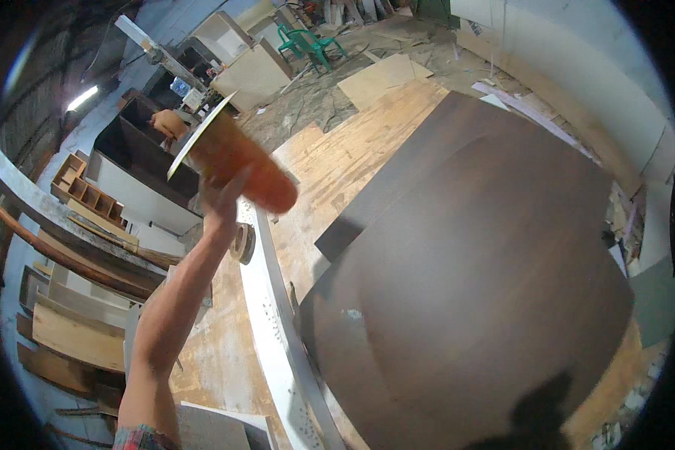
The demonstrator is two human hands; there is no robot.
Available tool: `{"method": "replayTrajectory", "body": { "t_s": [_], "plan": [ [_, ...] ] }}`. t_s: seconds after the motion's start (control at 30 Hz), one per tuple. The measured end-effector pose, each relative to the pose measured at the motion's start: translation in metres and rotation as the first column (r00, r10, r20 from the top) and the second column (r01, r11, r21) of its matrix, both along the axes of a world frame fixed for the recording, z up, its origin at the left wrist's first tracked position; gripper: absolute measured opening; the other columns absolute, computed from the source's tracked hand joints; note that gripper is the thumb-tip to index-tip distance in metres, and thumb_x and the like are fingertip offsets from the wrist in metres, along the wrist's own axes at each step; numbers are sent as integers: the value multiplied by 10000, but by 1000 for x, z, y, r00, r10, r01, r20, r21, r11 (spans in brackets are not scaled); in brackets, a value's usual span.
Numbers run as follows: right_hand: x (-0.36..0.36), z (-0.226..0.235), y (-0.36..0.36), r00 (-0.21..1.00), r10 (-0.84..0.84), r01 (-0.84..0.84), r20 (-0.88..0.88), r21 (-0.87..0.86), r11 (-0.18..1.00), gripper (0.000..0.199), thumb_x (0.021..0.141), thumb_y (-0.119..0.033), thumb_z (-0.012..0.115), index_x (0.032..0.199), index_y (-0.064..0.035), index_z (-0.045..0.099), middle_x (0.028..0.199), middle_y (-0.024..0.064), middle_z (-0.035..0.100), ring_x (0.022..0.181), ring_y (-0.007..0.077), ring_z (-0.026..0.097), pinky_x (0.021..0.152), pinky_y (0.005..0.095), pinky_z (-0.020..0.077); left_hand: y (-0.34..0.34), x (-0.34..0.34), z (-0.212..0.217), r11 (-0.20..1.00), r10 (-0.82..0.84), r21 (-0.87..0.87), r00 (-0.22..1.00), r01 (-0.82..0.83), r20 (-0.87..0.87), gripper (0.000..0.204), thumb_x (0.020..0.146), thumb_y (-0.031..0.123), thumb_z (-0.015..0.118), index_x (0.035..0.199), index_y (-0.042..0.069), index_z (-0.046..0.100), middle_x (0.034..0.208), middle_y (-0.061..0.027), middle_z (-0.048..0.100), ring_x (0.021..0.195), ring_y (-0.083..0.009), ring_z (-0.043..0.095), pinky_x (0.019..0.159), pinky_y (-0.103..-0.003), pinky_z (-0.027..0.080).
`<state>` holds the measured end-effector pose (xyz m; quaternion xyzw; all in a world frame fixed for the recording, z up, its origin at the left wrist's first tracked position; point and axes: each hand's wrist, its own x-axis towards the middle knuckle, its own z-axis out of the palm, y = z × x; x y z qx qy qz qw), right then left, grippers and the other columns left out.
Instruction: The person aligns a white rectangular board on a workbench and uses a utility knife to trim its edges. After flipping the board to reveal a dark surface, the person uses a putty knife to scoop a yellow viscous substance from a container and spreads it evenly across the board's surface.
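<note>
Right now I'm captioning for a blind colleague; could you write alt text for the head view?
A person's left hand holds up an orange-red cylinder, slightly blurred, with a pale disc at one end. To its right, a large dark brown board lies on a light wooden surface; green chairs stand beyond.

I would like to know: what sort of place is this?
Probably a furniture or woodworking workshop. A large dark-brown panel lies over a light wooden surface, a compartmented wooden unit is at the left, and a light wooden board is among others nearby.
</note>
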<state>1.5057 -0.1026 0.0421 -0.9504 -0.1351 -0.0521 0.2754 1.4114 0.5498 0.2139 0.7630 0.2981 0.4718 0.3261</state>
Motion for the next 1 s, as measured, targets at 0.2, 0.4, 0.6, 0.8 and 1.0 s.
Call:
{"method": "replayTrajectory", "body": {
  "t_s": [0.2,0.4,0.6,0.8,1.0],
  "plan": [
    [-37,24,-38,998,24,-22,55,-26,999,205,946,-150,568,1067,12,602,1053,211,592,1041,394,544,932,500,421,-191,-241,69,977,213,6,976,-213,-38,490,875,88,699,1336,25,548,1303,-69,598,1220,-198,536,1090,-390,385],
    [-60,12,-70,990,22,-10,137,-91,996,206,951,-154,566,1067,12,602,1053,211,593,1042,392,543,933,502,419,-385,-460,92,762,647,-43,763,-647,-14,656,789,163,816,1341,20,493,1278,-91,563,1189,-234,537,1073,-409,377],
    [-22,-94,-113,956,-18,62,292,-140,988,281,918,-198,606,1096,18,624,1063,226,607,1014,409,548,911,506,428,-527,-633,59,436,900,280,406,-855,-161,618,791,203,848,1292,2,546,1255,-131,605,1169,-276,568,1031,-406,423],
    [-31,-64,-99,992,47,-38,115,-80,996,371,930,-266,607,1161,22,647,1119,241,643,1067,415,590,934,498,448,-600,-747,-23,445,873,237,359,-864,-331,625,789,293,866,1257,-2,576,1216,-141,623,1139,-300,585,1014,-417,430],
    [-73,-18,-136,976,186,-199,116,119,973,417,994,-294,534,1247,27,615,1210,224,638,1104,379,592,980,442,447,-592,-783,-70,668,735,-139,678,-731,-32,554,767,285,876,1201,32,641,1184,-110,686,1101,-245,645,948,-389,502]
  ]
}}
